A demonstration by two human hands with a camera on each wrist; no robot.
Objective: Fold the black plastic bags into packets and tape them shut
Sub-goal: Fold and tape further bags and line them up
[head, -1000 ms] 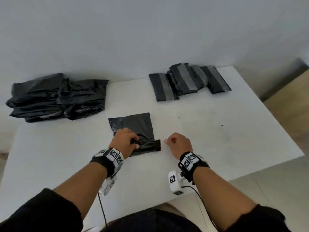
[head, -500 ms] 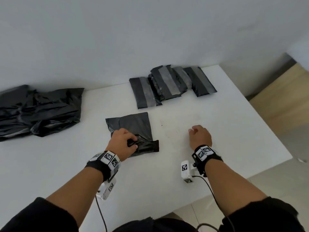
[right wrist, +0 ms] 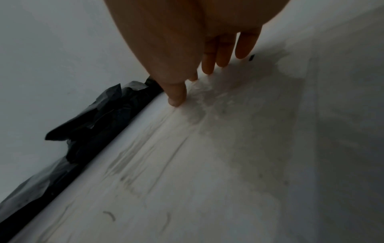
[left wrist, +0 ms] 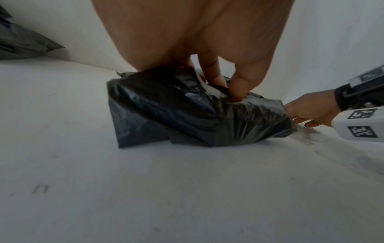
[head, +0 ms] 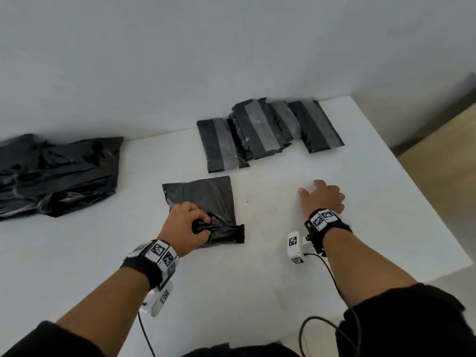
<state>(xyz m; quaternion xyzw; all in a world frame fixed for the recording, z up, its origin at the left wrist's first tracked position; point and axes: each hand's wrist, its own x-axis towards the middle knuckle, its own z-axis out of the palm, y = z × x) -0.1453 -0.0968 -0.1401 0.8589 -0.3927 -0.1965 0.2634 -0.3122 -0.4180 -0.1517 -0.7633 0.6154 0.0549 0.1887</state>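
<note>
White tabletop (head: 360, 240) is backed by a plain pale wall. Near its middle the bag (head: 208, 199) is lain flat, half folded, its long axis running away from the body. Its near end is bunched and pinched by the left hand (head: 184, 228), fingers and thumb curled into the plastic. The unfolded part is stretched beyond that grip, toward the wall. The right hand (head: 323, 198) is rested on bare table well to the right of the grip, fingers spread and nothing held. Taped packets (head: 268, 132) are grouped beyond the grip and to its right; unfolded bags (head: 56, 173) are heaped far to its left. The next roll is judged to run forward, with the left hand nearer; no tape roll is seen.
</note>
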